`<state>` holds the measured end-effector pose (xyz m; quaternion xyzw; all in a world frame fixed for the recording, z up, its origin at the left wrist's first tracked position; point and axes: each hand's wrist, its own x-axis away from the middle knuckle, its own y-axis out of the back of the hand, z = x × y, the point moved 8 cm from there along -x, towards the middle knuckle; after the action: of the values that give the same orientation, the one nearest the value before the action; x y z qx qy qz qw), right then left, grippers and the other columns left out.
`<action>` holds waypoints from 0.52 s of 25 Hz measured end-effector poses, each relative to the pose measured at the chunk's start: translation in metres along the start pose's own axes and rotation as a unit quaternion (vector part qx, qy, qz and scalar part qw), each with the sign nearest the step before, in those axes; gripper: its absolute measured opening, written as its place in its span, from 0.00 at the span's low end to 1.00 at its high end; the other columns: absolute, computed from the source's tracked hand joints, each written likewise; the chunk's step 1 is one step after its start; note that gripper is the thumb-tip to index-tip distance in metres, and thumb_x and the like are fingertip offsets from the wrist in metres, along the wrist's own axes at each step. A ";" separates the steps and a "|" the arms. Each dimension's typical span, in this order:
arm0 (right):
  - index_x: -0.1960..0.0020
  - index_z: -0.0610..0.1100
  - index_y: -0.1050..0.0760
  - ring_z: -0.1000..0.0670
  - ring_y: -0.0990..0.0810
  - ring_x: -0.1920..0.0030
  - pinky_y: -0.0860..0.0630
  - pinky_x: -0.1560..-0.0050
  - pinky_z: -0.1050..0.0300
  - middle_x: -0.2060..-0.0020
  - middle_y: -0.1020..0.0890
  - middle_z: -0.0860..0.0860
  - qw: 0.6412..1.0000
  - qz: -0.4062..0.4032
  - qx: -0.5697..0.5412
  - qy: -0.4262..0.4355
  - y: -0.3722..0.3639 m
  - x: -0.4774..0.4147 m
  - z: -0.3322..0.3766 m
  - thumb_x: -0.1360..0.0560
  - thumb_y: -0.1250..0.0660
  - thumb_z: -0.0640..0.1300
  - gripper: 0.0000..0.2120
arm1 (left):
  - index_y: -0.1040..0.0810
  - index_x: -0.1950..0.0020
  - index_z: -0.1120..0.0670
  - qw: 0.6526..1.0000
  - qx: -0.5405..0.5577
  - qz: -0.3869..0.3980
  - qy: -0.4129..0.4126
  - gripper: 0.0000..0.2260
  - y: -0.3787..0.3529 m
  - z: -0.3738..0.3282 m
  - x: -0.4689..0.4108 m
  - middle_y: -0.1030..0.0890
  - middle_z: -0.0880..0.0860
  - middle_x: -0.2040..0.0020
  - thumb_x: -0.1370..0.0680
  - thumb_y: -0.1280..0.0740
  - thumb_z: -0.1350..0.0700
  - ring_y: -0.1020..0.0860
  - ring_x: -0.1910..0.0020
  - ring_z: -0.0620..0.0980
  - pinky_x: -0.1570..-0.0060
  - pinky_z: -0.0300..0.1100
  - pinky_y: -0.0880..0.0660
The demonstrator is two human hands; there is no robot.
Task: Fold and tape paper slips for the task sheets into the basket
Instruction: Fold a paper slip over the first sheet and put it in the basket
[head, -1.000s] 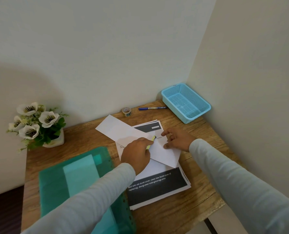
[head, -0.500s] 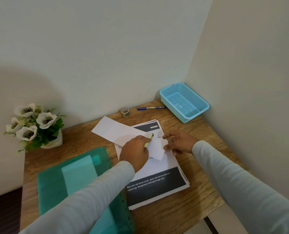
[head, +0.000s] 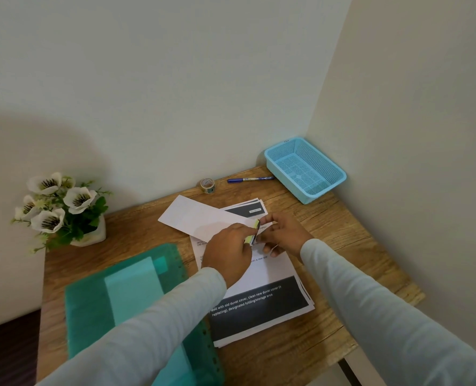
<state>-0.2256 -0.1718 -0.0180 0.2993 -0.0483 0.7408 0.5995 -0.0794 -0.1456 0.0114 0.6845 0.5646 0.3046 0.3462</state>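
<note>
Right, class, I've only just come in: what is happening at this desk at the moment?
A person is working at a wooden desk. Both hands, left hand and right hand, are pinching a small folded paper slip with a yellow-green edge above the stack of printed task sheets. The blue basket in the corner holds no slips that can be seen. The tape roll and blue pen lie untouched by the wall.

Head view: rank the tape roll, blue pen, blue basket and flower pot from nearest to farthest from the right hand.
Measured from the right hand:
1. Blue pen, beyond it by the wall; tape roll, beyond and left. Too close to call.
2. Blue basket, far right corner.
3. Flower pot, far left.
</note>
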 end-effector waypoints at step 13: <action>0.50 0.42 0.21 0.46 0.16 0.65 0.20 0.67 0.55 0.58 0.14 0.43 0.999 -0.018 0.024 0.032 -0.011 0.000 0.002 0.21 0.33 0.35 0.04 | 0.23 0.29 0.45 0.998 0.057 -0.014 -0.034 0.19 0.009 -0.014 0.003 0.20 0.47 0.33 0.18 0.34 0.58 0.22 0.39 0.48 0.34 0.47 0.24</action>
<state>-0.2147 -0.1700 -0.0196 0.2909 -0.0060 0.7402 0.6062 -0.0851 -0.1421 0.0274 0.7052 0.5786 0.2437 0.3293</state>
